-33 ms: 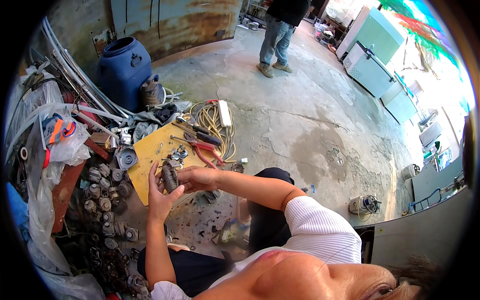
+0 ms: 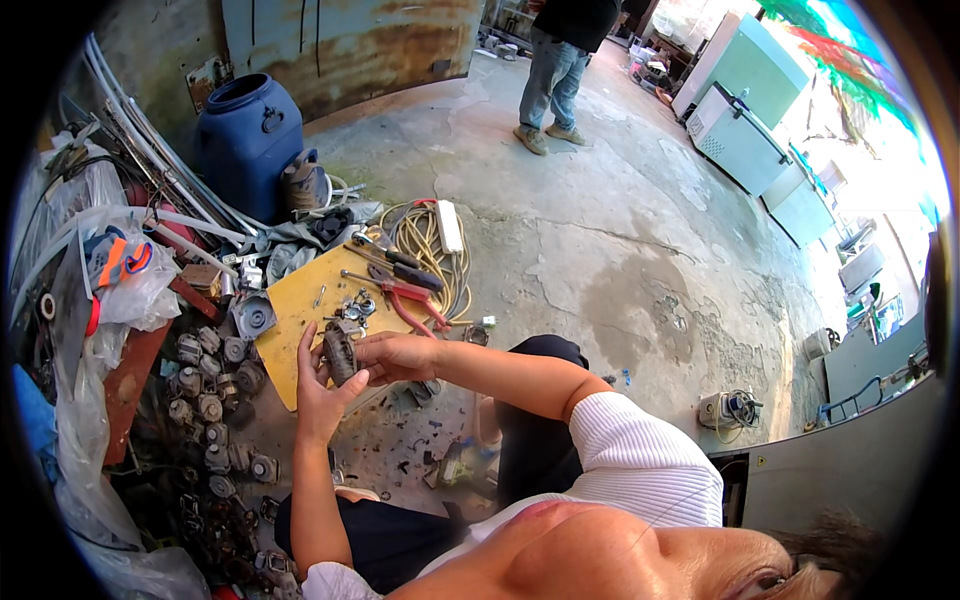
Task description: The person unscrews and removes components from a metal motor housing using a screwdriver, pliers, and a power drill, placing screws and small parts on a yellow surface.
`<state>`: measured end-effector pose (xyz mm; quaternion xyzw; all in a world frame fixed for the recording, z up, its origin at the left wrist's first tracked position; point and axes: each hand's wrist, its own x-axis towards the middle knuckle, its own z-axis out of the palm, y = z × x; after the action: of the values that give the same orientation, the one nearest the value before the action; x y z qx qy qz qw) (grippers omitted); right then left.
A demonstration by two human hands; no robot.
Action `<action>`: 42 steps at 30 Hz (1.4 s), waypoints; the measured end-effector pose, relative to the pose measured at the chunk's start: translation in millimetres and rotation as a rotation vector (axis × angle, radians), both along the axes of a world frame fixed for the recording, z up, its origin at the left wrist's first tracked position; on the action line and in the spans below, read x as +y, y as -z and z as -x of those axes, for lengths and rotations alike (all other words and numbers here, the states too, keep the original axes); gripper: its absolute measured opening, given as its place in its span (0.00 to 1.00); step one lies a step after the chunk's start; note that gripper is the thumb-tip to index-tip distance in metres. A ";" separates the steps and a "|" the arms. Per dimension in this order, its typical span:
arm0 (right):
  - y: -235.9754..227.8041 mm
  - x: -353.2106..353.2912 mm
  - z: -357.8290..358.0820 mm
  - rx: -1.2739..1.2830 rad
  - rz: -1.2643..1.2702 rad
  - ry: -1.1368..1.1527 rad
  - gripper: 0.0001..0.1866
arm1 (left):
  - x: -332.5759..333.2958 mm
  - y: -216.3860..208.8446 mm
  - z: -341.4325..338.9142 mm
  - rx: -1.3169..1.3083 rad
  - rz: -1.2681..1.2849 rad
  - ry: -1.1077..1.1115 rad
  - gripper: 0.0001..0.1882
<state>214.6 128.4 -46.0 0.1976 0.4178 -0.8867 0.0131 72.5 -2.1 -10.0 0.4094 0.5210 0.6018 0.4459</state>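
Observation:
Above the near edge of a yellow board (image 2: pixel 287 300) I hold a dark, grimy, ribbed metal part (image 2: pixel 341 355), roughly round, like a piece of a small motor. My left hand (image 2: pixel 320 398) grips it from the left and below, thumb at its lower side. From the right, the fingers of my right hand (image 2: pixel 398 357) close on it; their tips are partly hidden. Small loose metal pieces (image 2: pixel 357 303) lie on the board just beyond it. A black-handled tool (image 2: pixel 415 276) and a red-handled tool (image 2: pixel 410 293) rest at the board's right side.
Many similar dirty motor parts (image 2: pixel 210 407) are heaped at left, beside plastic bags (image 2: pixel 150 305). A coiled yellow cable (image 2: pixel 430 245) with a white power strip (image 2: pixel 449 228) lies beyond the tools. Further off stand a blue barrel (image 2: pixel 248 140) and a person (image 2: pixel 552 75).

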 end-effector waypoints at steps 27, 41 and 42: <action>-20.7 -13.9 -6.4 0.194 -0.516 0.187 0.21 | -13.3 -12.8 8.7 0.564 -0.040 -0.086 0.58; -43.6 -4.3 -14.3 0.035 -0.759 0.177 0.18 | -12.4 9.4 28.7 -0.323 0.085 0.133 0.45; -45.5 -3.5 -15.1 0.043 -0.786 0.203 0.18 | -13.4 8.4 27.8 -0.280 0.078 0.131 0.49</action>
<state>229.7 125.0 -0.6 0.2092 0.7034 -0.6603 -0.1596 44.7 -15.4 -18.3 0.3371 0.4490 0.6017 0.5681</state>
